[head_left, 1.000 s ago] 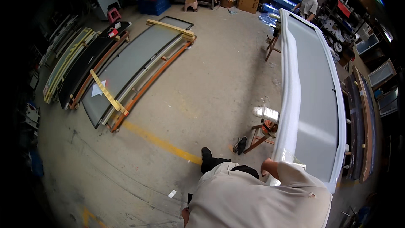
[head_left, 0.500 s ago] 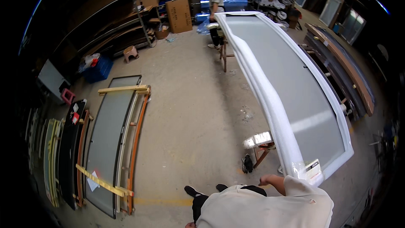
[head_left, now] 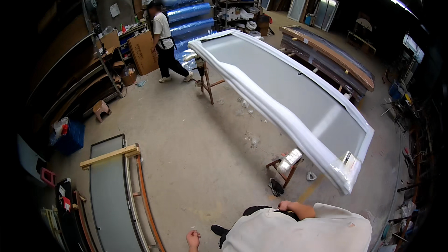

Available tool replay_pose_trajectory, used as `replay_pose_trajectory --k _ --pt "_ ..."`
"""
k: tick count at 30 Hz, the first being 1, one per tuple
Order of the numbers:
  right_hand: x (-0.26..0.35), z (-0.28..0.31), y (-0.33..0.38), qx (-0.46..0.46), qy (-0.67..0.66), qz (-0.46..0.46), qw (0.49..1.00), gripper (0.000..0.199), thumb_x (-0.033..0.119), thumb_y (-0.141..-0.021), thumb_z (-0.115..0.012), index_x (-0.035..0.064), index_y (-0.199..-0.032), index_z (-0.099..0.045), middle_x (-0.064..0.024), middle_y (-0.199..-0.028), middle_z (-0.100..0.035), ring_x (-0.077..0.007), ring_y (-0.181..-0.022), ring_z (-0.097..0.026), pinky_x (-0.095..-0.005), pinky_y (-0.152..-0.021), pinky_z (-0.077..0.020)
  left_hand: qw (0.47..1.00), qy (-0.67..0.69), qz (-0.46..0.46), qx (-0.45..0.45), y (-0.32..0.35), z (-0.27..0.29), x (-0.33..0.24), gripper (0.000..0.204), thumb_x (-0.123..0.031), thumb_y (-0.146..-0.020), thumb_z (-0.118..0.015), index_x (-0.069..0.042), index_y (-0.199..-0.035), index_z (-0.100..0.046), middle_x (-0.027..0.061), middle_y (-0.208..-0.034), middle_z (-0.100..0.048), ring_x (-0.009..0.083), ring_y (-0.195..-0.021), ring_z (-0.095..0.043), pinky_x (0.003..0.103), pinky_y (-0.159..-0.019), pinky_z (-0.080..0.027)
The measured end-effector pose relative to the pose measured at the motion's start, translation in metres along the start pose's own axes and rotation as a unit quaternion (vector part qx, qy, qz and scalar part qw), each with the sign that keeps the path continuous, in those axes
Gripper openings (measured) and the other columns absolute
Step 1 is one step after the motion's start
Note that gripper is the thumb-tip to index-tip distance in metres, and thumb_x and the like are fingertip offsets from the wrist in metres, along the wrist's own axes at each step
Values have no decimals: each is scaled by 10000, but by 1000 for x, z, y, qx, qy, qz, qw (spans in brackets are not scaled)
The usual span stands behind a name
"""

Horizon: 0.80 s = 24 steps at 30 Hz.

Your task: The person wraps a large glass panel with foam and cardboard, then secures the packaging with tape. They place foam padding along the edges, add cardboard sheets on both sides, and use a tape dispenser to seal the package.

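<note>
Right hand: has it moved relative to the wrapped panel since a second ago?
Yes. The right hand was up against the near end of the white-wrapped panel. It now sits back at the person's waist, clear of the panel's near corner.

A single head-worn fisheye view looks steeply down and forward from standing height across a workshop's concrete floor (head_left: 186, 149). The wearer's pale shirt fills 6 o'clock. A long white-framed, plastic-wrapped glass panel (head_left: 289, 98) runs from 12 towards 4 o'clock, close by. Straight edges bow toward the dark rim.
</note>
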State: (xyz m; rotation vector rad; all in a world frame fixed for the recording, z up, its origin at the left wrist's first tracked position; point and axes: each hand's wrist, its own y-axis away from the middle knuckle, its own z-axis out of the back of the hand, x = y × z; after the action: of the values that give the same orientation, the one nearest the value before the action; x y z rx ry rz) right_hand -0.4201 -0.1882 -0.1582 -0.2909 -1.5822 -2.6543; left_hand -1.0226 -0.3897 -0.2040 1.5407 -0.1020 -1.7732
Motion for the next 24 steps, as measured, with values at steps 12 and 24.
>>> replay_pose_trajectory --k 12,24 --pt "127 104 -105 18 18 82 996 612 536 -861 -707 154 -1336 -753 -165 -1337 -735 -380 -1243 -685 -462 -1073 -528 953 -202 176 144 -64 42 -23 338 -288 -1032 -630 29 -1082 -735 141 -878 -752 219 -708 -697 405 -571 -553" --pt "268 528 -287 -123 30 157 979 455 460 -991 -632 116 -1250 -781 -179 -1239 -760 -383 -1183 -702 -486 -1024 -557 965 -236 73 86 -272 -115 -247 321 -273 -998 -683 17 -1122 -742 157 -936 -781 237 -789 -756 385 -696 -605"
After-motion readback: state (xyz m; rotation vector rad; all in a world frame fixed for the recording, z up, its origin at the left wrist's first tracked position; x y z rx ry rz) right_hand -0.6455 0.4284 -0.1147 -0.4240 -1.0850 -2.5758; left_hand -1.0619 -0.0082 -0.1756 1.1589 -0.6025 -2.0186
